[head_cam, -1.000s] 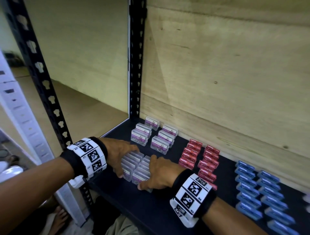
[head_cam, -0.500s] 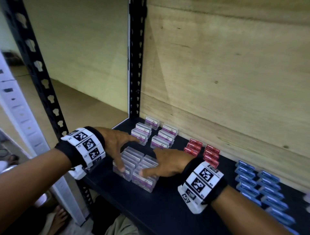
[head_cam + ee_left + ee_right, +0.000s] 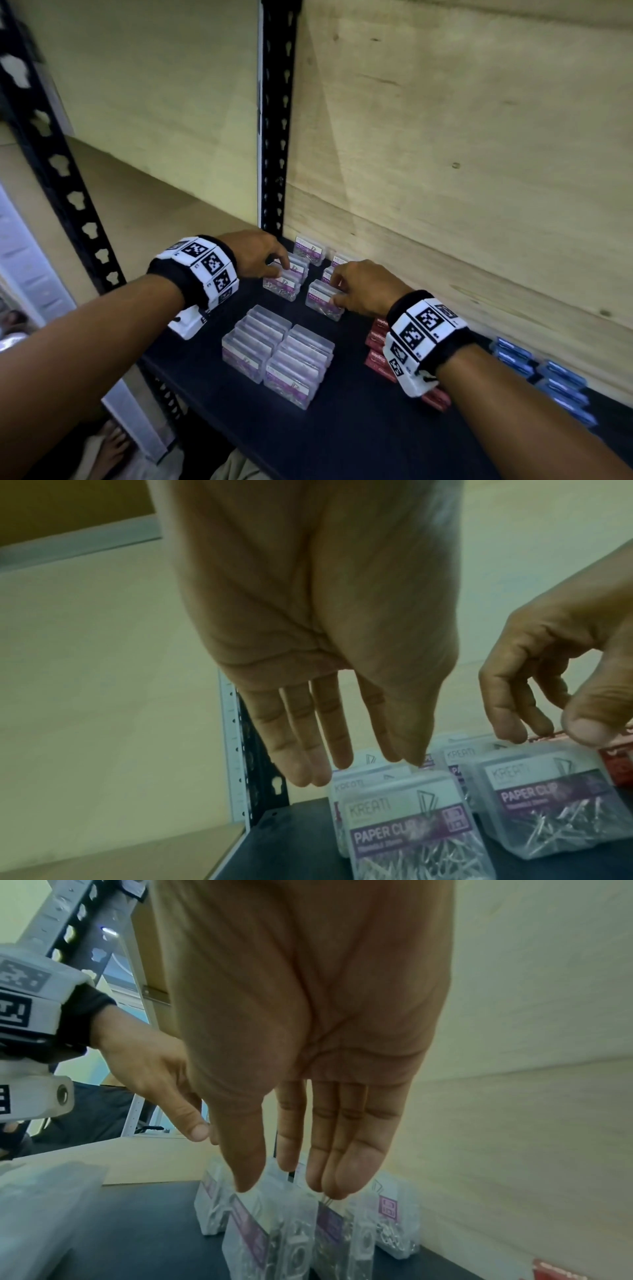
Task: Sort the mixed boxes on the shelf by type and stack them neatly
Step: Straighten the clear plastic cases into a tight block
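We had both hands spread, left hand point(image 3: 255, 255) and right hand point(image 3: 359, 286) fingertips over the rear paper clip boxes point(image 3: 286, 277). Boxes stood on edge; a careless nudge could've toppled the row.

left hand point(image 3: 255, 255): forward, palm down, fingers point(image 3: 298, 750) extended | right hand point(image 3: 363, 287): same, fingers point(image 3: 356, 1153) extended

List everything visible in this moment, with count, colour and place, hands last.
Front paper clip boxes: two tight rows, clear with purple labels, front left of shelf.
Rear paper clip boxes: two short rows, same kind, back left corner.
Red boxes: count hidden by wrist, centre.
Blue boxes: two rows, right.
Shelf: one, black board.
Back panel: plywood.
Left hand: fingers extended over rear left row.
Right hand: fingertips on rear right row.
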Available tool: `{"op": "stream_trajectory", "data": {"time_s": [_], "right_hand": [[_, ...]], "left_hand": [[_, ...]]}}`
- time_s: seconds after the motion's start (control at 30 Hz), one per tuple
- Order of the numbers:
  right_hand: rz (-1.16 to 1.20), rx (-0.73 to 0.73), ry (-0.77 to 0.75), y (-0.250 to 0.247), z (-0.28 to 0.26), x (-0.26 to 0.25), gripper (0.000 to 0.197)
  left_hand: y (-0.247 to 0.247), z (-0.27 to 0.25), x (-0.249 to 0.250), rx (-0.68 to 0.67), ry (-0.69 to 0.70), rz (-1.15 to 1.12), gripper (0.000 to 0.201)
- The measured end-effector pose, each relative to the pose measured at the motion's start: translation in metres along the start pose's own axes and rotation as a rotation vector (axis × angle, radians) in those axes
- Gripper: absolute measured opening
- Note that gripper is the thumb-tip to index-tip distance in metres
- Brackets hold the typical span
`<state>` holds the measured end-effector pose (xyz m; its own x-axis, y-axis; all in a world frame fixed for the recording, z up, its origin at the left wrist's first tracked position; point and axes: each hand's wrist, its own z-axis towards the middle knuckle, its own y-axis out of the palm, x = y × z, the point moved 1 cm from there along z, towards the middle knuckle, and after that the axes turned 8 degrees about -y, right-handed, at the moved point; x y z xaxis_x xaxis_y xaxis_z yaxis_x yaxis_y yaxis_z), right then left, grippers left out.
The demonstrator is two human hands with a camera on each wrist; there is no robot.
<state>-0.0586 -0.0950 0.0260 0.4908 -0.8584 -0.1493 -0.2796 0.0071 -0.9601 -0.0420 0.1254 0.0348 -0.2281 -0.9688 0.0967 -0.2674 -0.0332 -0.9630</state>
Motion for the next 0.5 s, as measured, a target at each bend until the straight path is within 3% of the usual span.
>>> {"op": "stream_trajectory", "data": {"time_s": [0.5], "right_hand": [[0.106, 0.020, -0.030, 0.002, 0.007, 0.000, 0.028]], "left_hand": [[0.010, 0.013, 0.002, -0.028, 0.025, -0.099, 0.026]]}}
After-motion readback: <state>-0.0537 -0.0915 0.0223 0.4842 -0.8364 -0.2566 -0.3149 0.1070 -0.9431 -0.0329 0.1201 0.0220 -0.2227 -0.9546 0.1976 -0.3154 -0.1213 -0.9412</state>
